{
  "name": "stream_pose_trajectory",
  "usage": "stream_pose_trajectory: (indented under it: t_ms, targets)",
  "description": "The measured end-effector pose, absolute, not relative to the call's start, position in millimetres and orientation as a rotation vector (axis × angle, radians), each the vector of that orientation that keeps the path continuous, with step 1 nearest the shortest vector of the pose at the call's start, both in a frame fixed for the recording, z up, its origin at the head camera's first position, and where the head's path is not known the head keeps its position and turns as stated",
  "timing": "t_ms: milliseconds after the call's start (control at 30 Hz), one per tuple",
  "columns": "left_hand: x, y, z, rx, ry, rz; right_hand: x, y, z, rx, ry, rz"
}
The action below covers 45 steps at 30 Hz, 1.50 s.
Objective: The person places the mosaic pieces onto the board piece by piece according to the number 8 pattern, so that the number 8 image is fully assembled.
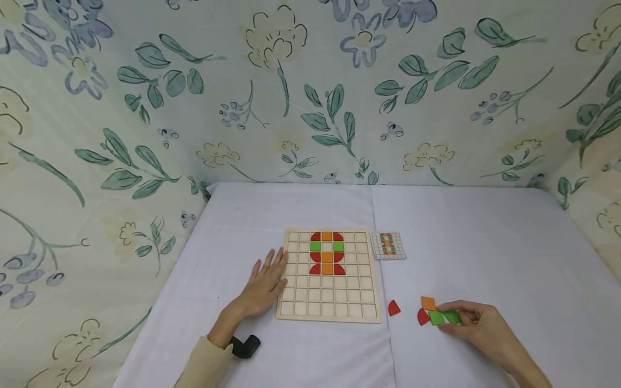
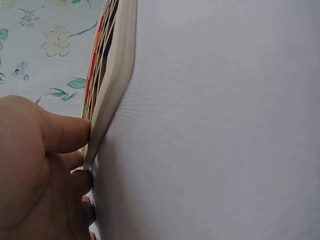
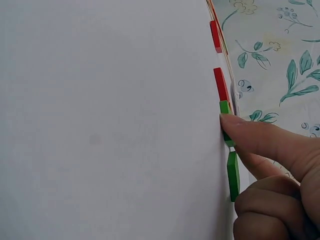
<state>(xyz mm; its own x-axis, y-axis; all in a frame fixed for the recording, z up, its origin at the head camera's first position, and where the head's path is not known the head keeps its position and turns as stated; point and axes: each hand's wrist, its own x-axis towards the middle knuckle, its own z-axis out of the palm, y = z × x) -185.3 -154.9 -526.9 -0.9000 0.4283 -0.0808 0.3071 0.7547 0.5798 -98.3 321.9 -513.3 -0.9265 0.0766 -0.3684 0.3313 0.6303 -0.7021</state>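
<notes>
A square wooden grid board (image 1: 301, 296) holds red rounded tiles, orange squares and green squares in its upper middle cells. My left hand (image 1: 264, 285) lies along the board's left edge, fingers extended; in the left wrist view the thumb (image 2: 67, 134) touches the board's rim (image 2: 120, 65). To the right of the board, my right hand (image 1: 477, 326) pinches a green square tile (image 1: 436, 318) between thumb and forefinger, low at the cloth. A second green tile (image 1: 453, 317) lies under those fingers. Touching the pinched tile are an orange square tile (image 1: 428, 303) and a red quarter-circle tile (image 1: 423, 317).
Another red quarter-circle tile (image 1: 394, 308) lies apart, near the board's lower right corner. A small pattern card (image 1: 398, 248) sits beside the board's upper right. A black object (image 1: 247, 346) is by the left wrist. White cloth covers the table; floral fabric rises behind.
</notes>
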Motion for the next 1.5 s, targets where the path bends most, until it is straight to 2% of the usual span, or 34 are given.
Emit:
stream_pose_trajectory:
  t_ms: [900, 1500]
  targets:
    - [-185, -155, -528, 0.588, 2.76, 0.817, -105, 314, -508, 0.232, 2.592, -1.151]
    - [-186, -154, -525, 0.575, 2.759, 0.731, -152, 236, -496, -0.015, 2.552, -1.331]
